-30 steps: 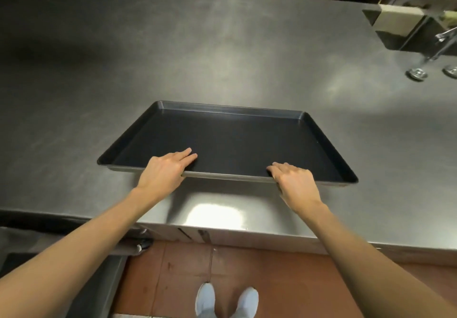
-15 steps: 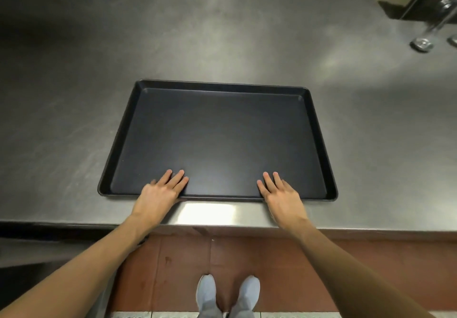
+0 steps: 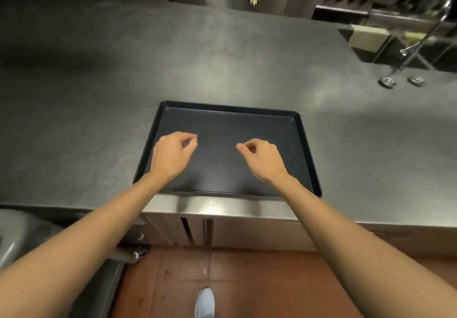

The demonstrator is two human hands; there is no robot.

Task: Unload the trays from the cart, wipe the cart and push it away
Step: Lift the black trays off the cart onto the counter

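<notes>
A black rectangular tray lies flat on the steel counter, its near rim close to the counter's front edge. My left hand hovers over the tray's left half with fingers loosely curled and nothing in it. My right hand hovers over the right half, also loosely curled and empty. Neither hand touches the tray. Part of the grey cart shows at the lower left, beside the counter.
A sink with a faucet sits at the counter's far right, with two round fittings near it. Steel appliances line the back wall. Red floor tiles and one white shoe show below the counter front.
The tray was set flat on the counter. Both hands let go of its near rim, lifted and curled above its middle. The view tilted up.
</notes>
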